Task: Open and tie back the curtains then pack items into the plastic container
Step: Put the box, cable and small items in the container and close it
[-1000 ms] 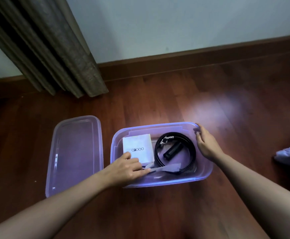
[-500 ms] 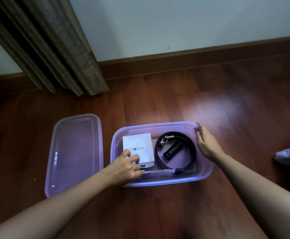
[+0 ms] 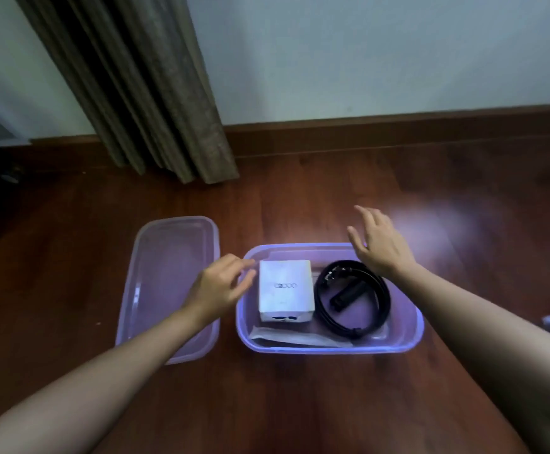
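Both near plastic container: left hand beside, right hand above.

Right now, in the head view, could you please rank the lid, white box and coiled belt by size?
Largest first:
lid
coiled belt
white box
The last two look fairly close.

Translucent purple plastic container, translucent purple lid, white box with small grey letters, black coiled belt, grey-brown curtain, reddish-brown wooden floor, pale bluish-white wall, dark brown baseboard
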Action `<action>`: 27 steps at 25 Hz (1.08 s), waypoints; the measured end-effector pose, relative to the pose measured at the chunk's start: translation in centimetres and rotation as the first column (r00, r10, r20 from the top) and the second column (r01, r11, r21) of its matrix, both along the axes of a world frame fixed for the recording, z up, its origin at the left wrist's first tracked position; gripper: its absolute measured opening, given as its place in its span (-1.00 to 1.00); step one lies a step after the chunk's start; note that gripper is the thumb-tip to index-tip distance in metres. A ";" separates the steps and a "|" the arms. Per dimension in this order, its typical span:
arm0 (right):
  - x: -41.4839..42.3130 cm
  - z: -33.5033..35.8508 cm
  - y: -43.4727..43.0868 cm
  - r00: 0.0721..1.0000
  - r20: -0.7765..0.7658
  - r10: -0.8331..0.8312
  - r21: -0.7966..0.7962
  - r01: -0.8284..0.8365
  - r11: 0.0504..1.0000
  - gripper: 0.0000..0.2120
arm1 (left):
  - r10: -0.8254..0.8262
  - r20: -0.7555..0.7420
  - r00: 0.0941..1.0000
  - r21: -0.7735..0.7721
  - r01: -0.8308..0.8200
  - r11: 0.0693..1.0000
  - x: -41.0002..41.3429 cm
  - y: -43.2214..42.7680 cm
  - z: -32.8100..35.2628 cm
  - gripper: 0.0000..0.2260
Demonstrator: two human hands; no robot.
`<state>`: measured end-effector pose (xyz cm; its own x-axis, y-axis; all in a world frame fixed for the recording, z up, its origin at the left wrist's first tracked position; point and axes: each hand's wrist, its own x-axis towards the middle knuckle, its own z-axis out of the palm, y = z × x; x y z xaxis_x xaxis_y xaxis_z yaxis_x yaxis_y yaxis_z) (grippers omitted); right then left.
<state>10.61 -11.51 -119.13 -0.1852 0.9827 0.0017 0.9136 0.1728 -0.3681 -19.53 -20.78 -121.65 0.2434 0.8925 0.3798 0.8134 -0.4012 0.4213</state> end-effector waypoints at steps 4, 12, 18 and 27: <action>-13.0 0.5 1.0 0.976 -0.043 0.212 0.007 -0.212 0.977 -0.50 | 0.498 0.006 0.867 -0.306 -0.473 0.826 -7.4 0.1 -0.5 -0.70; -29.7 -6.9 -5.1 0.992 -0.067 0.104 -0.473 -0.123 0.872 -0.32 | 0.656 -0.427 0.622 -0.464 -0.773 0.432 -15.4 -1.5 -6.1 -0.48; -30.2 -7.0 -4.8 0.996 -0.078 0.036 -0.524 -0.072 0.848 -0.35 | 0.756 -0.363 0.544 -0.489 -0.802 0.343 -16.0 -1.5 -7.8 -0.62; -27.1 0.3 -1.9 0.947 -0.226 -0.227 -0.491 0.090 0.866 -0.17 | 0.825 -0.129 0.550 -0.410 -0.787 0.460 -14.7 0.6 0.7 -0.61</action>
